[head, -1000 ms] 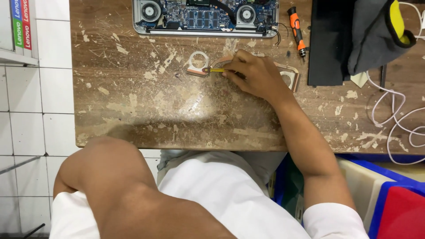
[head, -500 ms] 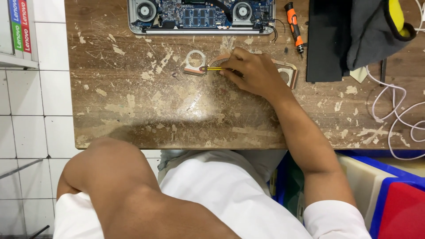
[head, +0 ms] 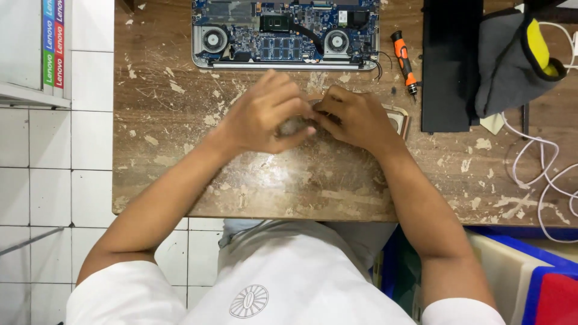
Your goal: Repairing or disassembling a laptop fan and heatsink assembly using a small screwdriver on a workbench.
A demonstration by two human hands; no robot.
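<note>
Half a second ago only the right hand (head: 355,117) worked on the worn wooden desk (head: 180,180); now the left hand (head: 265,114) has come up from below the desk edge and meets it just in front of the opened laptop (head: 286,33). Both hands curl together over a small part (head: 295,125), mostly hidden, so the exact grip cannot be told. Right of the laptop lies an orange screwdriver (head: 402,60), untouched.

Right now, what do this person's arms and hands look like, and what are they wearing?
Both arms are bare from above the elbow down. The left hand and right hand wear no gloves, and no rings or watch show. Short white sleeves cover the upper arms, part of a white shirt with a round grey emblem on the front.
</note>
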